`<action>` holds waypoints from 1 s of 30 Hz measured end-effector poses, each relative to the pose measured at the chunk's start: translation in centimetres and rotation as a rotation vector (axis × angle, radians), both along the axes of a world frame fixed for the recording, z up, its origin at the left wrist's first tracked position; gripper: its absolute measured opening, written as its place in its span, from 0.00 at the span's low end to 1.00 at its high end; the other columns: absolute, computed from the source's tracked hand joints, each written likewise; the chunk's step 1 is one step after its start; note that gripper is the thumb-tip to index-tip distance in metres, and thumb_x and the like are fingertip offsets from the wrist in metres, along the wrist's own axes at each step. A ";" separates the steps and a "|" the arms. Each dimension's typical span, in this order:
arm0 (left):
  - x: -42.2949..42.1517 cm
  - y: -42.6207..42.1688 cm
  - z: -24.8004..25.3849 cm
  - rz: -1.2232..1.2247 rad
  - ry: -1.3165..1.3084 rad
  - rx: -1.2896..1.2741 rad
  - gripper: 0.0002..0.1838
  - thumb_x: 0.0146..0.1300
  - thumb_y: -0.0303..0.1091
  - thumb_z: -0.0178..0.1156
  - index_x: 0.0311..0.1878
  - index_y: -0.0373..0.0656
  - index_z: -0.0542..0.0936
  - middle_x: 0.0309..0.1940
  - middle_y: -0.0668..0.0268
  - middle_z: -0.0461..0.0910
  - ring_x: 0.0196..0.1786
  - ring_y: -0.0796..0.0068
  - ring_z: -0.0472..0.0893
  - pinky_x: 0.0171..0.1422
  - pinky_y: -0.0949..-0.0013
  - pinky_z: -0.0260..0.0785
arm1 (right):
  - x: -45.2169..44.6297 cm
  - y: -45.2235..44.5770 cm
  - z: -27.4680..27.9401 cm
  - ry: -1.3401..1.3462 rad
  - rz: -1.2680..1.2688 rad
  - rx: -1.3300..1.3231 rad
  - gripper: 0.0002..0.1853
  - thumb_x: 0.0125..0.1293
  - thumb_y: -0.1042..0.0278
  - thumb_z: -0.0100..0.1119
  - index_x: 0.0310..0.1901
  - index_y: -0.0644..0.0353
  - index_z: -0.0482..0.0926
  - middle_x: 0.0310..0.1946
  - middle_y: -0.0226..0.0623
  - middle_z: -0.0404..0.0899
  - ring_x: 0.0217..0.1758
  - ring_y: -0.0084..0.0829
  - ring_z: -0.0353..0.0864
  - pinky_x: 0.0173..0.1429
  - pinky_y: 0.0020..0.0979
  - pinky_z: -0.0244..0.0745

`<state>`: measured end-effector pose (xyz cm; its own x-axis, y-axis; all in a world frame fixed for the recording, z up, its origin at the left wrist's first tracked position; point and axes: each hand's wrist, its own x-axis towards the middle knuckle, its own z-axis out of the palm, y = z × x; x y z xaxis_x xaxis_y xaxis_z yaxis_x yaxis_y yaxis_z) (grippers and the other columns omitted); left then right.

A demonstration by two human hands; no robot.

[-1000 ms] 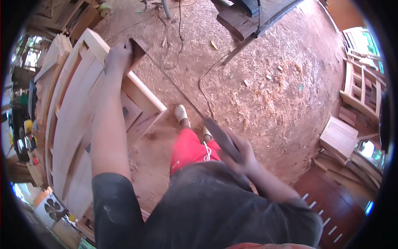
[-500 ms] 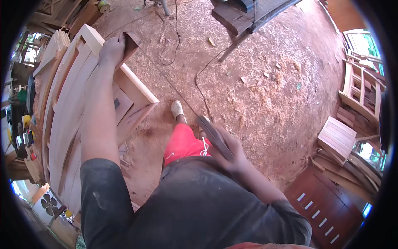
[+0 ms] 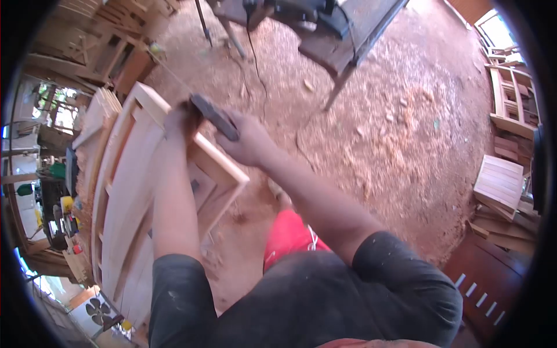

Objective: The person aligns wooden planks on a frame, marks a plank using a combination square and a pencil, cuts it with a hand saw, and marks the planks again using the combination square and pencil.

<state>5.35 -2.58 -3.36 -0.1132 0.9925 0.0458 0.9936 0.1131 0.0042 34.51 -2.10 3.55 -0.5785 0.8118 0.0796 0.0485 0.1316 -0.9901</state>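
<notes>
My right hand (image 3: 250, 138) is closed round the dark handle of a handsaw (image 3: 214, 117). The thin blade, seen nearly edge-on, runs away up and left past my left hand. Blurred, my left hand (image 3: 177, 123) is closed on a small brown wood block (image 3: 193, 126) at the upper corner of a pale wooden frame (image 3: 223, 164). The saw handle is close beside this block and partly hides it. Where the blade meets the wood cannot be made out.
A dark work table (image 3: 331, 43) with a power tool and hanging cords stands ahead. Wood shavings (image 3: 400, 124) litter the earth floor. Slatted wooden pieces (image 3: 499, 180) are stacked at right, a reddish-brown panel (image 3: 481, 278) below them. A fan (image 3: 97, 311) sits at lower left.
My right hand has pushed the saw forward and left, from near my waist up to my left hand. The view has shifted, with the frame now lower and further right.
</notes>
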 end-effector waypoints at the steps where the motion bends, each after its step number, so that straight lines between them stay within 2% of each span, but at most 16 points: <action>1: -0.6 0.0 -0.9 -0.051 0.004 0.055 0.22 0.76 0.54 0.61 0.45 0.41 0.84 0.47 0.43 0.88 0.53 0.34 0.86 0.56 0.39 0.80 | 0.1 0.2 -0.1 0.016 0.011 -0.017 0.27 0.68 0.66 0.65 0.69 0.57 0.79 0.39 0.51 0.85 0.40 0.45 0.85 0.52 0.42 0.82; 3: 0.5 0.3 0.9 0.120 -0.112 0.049 0.29 0.79 0.60 0.53 0.49 0.42 0.87 0.50 0.43 0.88 0.56 0.35 0.86 0.59 0.40 0.79 | 0.5 0.3 -0.9 -0.055 0.039 -0.005 0.29 0.68 0.65 0.67 0.72 0.55 0.77 0.46 0.53 0.86 0.48 0.52 0.87 0.55 0.45 0.82; 4: 2.0 0.6 2.1 0.338 -0.243 -0.018 0.32 0.81 0.63 0.49 0.52 0.43 0.89 0.52 0.43 0.88 0.58 0.36 0.86 0.61 0.41 0.78 | 1.3 -0.6 -1.3 0.003 -0.005 0.025 0.26 0.69 0.65 0.67 0.67 0.56 0.79 0.45 0.53 0.86 0.48 0.54 0.88 0.54 0.47 0.82; 5: 2.7 0.5 3.5 0.390 -0.281 -0.029 0.34 0.82 0.64 0.45 0.53 0.44 0.89 0.52 0.43 0.88 0.60 0.36 0.85 0.62 0.41 0.77 | 3.2 -1.5 -1.1 -0.060 0.022 0.011 0.27 0.70 0.58 0.66 0.69 0.51 0.77 0.46 0.58 0.87 0.52 0.66 0.85 0.56 0.56 0.82; 9: 3.9 0.7 4.6 0.448 -0.281 0.029 0.34 0.83 0.62 0.42 0.53 0.45 0.91 0.50 0.43 0.89 0.59 0.36 0.86 0.64 0.41 0.77 | 15.8 -8.5 1.3 -0.105 0.076 -0.042 0.32 0.70 0.63 0.66 0.75 0.54 0.72 0.48 0.57 0.87 0.50 0.65 0.87 0.53 0.54 0.83; 10: 3.7 0.7 4.3 0.447 -0.248 0.024 0.34 0.83 0.62 0.42 0.52 0.45 0.91 0.50 0.43 0.89 0.59 0.36 0.86 0.64 0.40 0.77 | 19.3 -10.5 0.6 -0.173 0.120 -0.045 0.35 0.71 0.64 0.67 0.79 0.53 0.70 0.47 0.54 0.88 0.50 0.63 0.89 0.54 0.51 0.84; 11: 3.3 0.5 4.1 0.454 -0.211 0.013 0.34 0.84 0.61 0.42 0.52 0.45 0.91 0.49 0.43 0.89 0.58 0.36 0.87 0.64 0.40 0.77 | 22.4 -12.7 1.3 -0.185 0.104 -0.107 0.36 0.72 0.65 0.68 0.81 0.53 0.69 0.47 0.51 0.89 0.48 0.54 0.92 0.54 0.46 0.84; 13: 3.3 0.7 4.1 0.435 -0.219 0.017 0.34 0.84 0.60 0.41 0.50 0.46 0.92 0.48 0.43 0.90 0.57 0.36 0.88 0.63 0.39 0.78 | 26.3 -14.8 5.6 -0.240 0.134 -0.310 0.33 0.72 0.70 0.65 0.78 0.58 0.72 0.44 0.37 0.89 0.46 0.33 0.90 0.53 0.36 0.82; 14: 3.5 0.5 3.8 0.434 -0.222 0.013 0.34 0.84 0.60 0.41 0.50 0.46 0.92 0.47 0.43 0.90 0.56 0.36 0.88 0.63 0.39 0.78 | 26.8 -15.2 5.8 -0.259 0.123 -0.308 0.33 0.72 0.68 0.66 0.78 0.57 0.72 0.45 0.40 0.89 0.46 0.36 0.91 0.54 0.37 0.83; 16: 3.7 0.4 3.6 0.458 -0.187 -0.016 0.35 0.84 0.60 0.40 0.51 0.46 0.92 0.47 0.43 0.90 0.55 0.37 0.89 0.63 0.39 0.79 | 26.4 -15.3 5.5 -0.289 0.104 -0.305 0.35 0.72 0.65 0.68 0.79 0.55 0.71 0.46 0.47 0.90 0.45 0.41 0.93 0.55 0.39 0.85; 17: 3.5 0.6 3.8 0.465 -0.166 -0.026 0.35 0.84 0.60 0.39 0.51 0.46 0.92 0.47 0.43 0.90 0.54 0.37 0.89 0.63 0.39 0.79 | 24.3 -13.8 2.6 -0.162 0.099 -0.123 0.33 0.71 0.65 0.67 0.77 0.55 0.73 0.47 0.48 0.90 0.46 0.41 0.93 0.56 0.40 0.84; 19: 3.6 0.3 4.5 0.506 -0.214 -0.056 0.33 0.84 0.60 0.42 0.54 0.47 0.91 0.50 0.44 0.90 0.57 0.36 0.87 0.65 0.39 0.78 | 18.2 -9.2 -1.6 -0.251 0.182 -0.127 0.31 0.71 0.65 0.67 0.75 0.55 0.75 0.47 0.49 0.89 0.46 0.43 0.92 0.56 0.42 0.84; 20: 4.3 0.3 5.0 0.518 -0.248 -0.065 0.32 0.84 0.60 0.43 0.55 0.47 0.91 0.52 0.45 0.89 0.59 0.36 0.86 0.65 0.40 0.78 | 14.0 -7.5 -3.5 -0.097 0.069 0.021 0.31 0.70 0.66 0.67 0.74 0.56 0.74 0.46 0.49 0.89 0.45 0.46 0.92 0.54 0.44 0.84; 24: 4.5 0.3 6.0 0.499 -0.269 -0.086 0.34 0.83 0.64 0.42 0.59 0.49 0.90 0.54 0.43 0.88 0.61 0.35 0.85 0.68 0.40 0.77 | 4.5 -3.1 -2.0 -0.034 0.072 -0.024 0.31 0.72 0.61 0.66 0.75 0.54 0.73 0.44 0.54 0.89 0.49 0.59 0.90 0.56 0.47 0.84; 27: 2.6 0.8 3.6 0.335 -0.202 -0.114 0.34 0.82 0.65 0.43 0.58 0.47 0.90 0.55 0.43 0.88 0.64 0.36 0.84 0.70 0.40 0.75 | 5.1 -2.9 -2.2 -0.062 0.036 0.010 0.33 0.71 0.58 0.68 0.76 0.51 0.73 0.47 0.58 0.89 0.54 0.62 0.89 0.58 0.52 0.84; 30: 4.0 0.2 5.3 0.477 -0.343 -0.017 0.32 0.82 0.63 0.45 0.60 0.46 0.87 0.54 0.42 0.88 0.63 0.35 0.85 0.68 0.40 0.76 | 7.4 -4.4 -0.5 -0.069 0.057 -0.034 0.36 0.70 0.57 0.70 0.78 0.51 0.71 0.49 0.58 0.89 0.56 0.63 0.88 0.60 0.51 0.84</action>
<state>9.32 -2.40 1.92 -0.5532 0.8285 -0.0874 0.7750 0.5502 0.3107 41.90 -6.51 3.01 -0.6271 0.7788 0.0109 0.1103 0.1026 -0.9886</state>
